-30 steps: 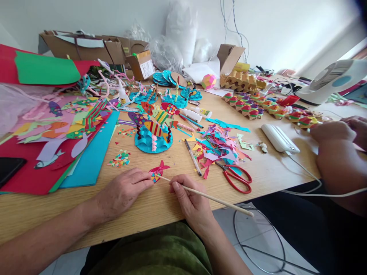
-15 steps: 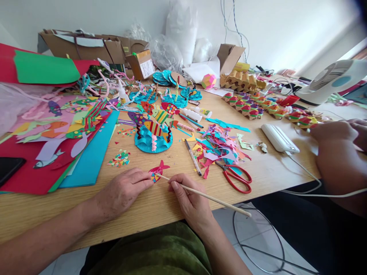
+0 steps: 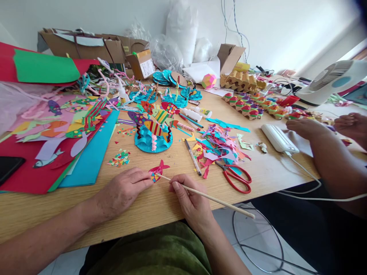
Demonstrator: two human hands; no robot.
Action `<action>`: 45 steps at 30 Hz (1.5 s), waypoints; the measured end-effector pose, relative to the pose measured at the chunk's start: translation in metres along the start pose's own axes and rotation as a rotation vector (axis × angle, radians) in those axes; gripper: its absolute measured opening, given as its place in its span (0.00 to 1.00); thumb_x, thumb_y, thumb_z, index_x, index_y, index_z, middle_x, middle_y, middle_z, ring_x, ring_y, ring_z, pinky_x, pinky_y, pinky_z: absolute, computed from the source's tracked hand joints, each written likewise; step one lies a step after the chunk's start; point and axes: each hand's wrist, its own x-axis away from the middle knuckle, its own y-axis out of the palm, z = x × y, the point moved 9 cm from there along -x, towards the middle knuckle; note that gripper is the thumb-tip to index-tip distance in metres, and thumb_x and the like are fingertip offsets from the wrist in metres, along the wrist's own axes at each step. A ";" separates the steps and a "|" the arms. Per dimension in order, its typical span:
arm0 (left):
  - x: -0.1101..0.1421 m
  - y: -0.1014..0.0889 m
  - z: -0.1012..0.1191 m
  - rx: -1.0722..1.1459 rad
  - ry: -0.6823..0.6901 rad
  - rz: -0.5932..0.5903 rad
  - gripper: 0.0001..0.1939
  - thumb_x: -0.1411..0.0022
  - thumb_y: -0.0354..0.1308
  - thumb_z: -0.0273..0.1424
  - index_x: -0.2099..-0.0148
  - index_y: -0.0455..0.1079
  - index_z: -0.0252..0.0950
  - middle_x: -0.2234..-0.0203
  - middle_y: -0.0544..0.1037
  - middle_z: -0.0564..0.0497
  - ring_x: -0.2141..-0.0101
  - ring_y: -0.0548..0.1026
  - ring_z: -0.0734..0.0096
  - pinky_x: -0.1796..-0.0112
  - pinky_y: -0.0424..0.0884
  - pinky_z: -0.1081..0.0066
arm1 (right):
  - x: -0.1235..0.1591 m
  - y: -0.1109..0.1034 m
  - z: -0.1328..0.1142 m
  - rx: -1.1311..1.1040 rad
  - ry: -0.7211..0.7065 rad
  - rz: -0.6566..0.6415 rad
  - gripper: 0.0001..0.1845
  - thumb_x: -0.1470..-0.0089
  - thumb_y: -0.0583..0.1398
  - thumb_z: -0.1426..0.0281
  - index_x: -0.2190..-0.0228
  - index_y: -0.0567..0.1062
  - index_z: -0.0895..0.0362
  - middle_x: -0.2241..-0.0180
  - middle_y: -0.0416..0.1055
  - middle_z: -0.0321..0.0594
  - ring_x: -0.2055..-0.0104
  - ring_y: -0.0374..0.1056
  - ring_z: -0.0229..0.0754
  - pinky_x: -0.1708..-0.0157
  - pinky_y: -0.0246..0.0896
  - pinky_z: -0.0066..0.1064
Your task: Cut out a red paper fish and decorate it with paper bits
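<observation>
A small red paper fish (image 3: 161, 167) with coloured paper triangles on its body lies on the table near the front edge. My left hand (image 3: 122, 192) pins its head end with closed fingertips. Between the thumb and fingers of my right hand (image 3: 192, 200) is a thin wooden stick (image 3: 220, 200). The stick's tip touches the triangles on the fish, and its other end slants out past the table edge. Behind my left hand is a small heap of paper triangles (image 3: 119, 158). A turquoise base with striped and spotted paper fish (image 3: 153, 143) stands beyond.
Red-handled scissors (image 3: 237, 179), a pen (image 3: 193, 156) and a heap of paper scraps (image 3: 219, 145) lie to the right. A white power bank (image 3: 279, 138) trails a cable. Coloured paper sheets (image 3: 94, 164) cover the left. A co-worker's hands (image 3: 306, 128) are at the far right.
The stick's rear end has shifted slightly right and down, while its tip stays on the fish. My left hand holds its place. The co-worker's hands have moved apart.
</observation>
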 end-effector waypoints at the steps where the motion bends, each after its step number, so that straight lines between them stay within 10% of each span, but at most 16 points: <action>1: 0.000 0.000 0.001 -0.002 0.006 0.004 0.18 0.33 0.42 0.22 0.55 0.73 0.35 0.61 0.78 0.46 0.61 0.75 0.68 0.60 0.74 0.68 | 0.000 0.001 0.000 0.004 0.001 -0.005 0.10 0.40 0.52 0.69 0.72 0.70 0.55 0.78 0.69 0.35 0.74 0.64 0.38 0.74 0.57 0.27; 45: -0.002 -0.003 0.003 -0.001 0.018 0.025 0.17 0.32 0.41 0.23 0.57 0.73 0.32 0.62 0.78 0.45 0.62 0.75 0.68 0.61 0.73 0.69 | 0.000 0.003 0.002 -0.017 -0.014 -0.019 0.11 0.39 0.52 0.70 0.71 0.70 0.57 0.76 0.68 0.36 0.74 0.64 0.37 0.73 0.56 0.27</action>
